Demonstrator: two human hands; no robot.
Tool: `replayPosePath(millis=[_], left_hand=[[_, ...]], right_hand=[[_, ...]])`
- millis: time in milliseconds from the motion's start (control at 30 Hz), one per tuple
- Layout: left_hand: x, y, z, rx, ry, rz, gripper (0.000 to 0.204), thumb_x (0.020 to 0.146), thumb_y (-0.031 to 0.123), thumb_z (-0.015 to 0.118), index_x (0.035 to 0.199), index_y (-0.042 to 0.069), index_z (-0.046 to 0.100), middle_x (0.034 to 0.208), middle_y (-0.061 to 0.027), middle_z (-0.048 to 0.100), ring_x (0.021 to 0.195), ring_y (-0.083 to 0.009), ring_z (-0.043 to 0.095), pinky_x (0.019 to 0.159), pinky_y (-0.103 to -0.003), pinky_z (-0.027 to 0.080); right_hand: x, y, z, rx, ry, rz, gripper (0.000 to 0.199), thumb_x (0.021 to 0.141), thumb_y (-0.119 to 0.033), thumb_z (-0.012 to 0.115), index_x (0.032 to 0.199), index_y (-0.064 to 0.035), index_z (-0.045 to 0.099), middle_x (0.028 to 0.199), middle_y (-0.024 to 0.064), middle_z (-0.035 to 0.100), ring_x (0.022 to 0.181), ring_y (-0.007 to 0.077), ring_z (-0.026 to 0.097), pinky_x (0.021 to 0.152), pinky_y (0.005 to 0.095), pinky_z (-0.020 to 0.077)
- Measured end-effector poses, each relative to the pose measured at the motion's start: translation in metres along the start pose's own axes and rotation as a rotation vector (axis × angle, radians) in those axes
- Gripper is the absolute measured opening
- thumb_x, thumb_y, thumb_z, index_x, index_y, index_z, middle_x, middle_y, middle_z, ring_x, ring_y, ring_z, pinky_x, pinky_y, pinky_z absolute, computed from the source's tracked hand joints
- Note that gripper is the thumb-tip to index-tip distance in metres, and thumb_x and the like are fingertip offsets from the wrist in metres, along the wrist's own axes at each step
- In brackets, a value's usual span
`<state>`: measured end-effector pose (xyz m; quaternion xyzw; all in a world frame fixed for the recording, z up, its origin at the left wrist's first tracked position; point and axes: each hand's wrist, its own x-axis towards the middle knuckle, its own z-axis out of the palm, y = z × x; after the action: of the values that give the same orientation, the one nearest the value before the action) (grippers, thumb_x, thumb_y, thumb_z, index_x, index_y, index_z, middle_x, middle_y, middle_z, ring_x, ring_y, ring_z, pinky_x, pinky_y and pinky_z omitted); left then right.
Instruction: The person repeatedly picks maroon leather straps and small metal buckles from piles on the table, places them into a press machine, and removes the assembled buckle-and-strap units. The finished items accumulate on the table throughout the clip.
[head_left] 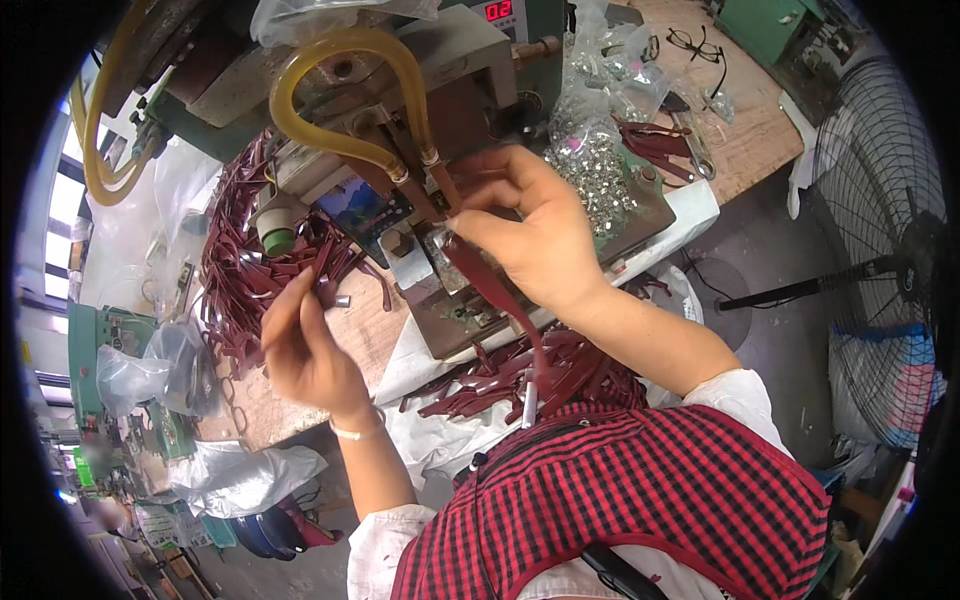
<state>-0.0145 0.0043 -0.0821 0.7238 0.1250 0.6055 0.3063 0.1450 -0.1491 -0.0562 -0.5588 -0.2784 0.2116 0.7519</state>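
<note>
The right hand [535,235] pinches a dark red leather strap [490,285] at the press machine [420,110], the strap's tail hanging toward the checked apron [640,490]. The left hand [305,345] fingers another strap from the maroon strap pile [240,255] on the wooden bench [365,330]. A bag of silver rivets [590,165] lies beside the machine.

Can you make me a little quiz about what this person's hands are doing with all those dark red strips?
1. True or false: the right hand holds a long dark red leather strip at the grey metal press machine.
2. Which hand picks from the pile of dark red leather strips? A) left hand B) right hand
3. Fill in: the curved rubber hose on the machine is ____ in colour.

Key: 1 true; 2 A; 3 yellow.
</note>
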Motion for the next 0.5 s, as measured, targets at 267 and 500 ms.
replayPosePath(millis=[267, 500], left_hand=[[-0.016, 0.065, 0.012, 0.182, -0.56, 0.483, 0.021, 0.089, 0.012, 0.079, 0.106, 0.003, 0.071, 0.107, -0.0174, 0.077, 0.071, -0.021, 0.069, 0.062, -0.03, 0.055], [-0.015, 0.046, 0.048, 0.15, -0.541, 0.657, 0.028, 0.075, 0.008, 0.089, 0.099, 0.008, 0.074, 0.099, -0.011, 0.077, 0.059, -0.0154, 0.061, 0.05, -0.028, 0.046]], right_hand=[[-0.018, -0.026, -0.029, -0.299, -0.261, -0.087, 0.053, 0.094, 0.001, 0.06, 0.145, 0.0035, 0.047, 0.135, 0.0127, 0.064, 0.121, 0.0209, 0.065, 0.107, 0.0345, 0.0473], [0.014, 0.036, -0.117, -1.198, 0.272, -0.481, 0.018, 0.082, -0.016, 0.076, 0.098, -0.0098, 0.079, 0.123, 0.0168, 0.07, 0.126, 0.0383, 0.058, 0.107, 0.0468, 0.0468]])
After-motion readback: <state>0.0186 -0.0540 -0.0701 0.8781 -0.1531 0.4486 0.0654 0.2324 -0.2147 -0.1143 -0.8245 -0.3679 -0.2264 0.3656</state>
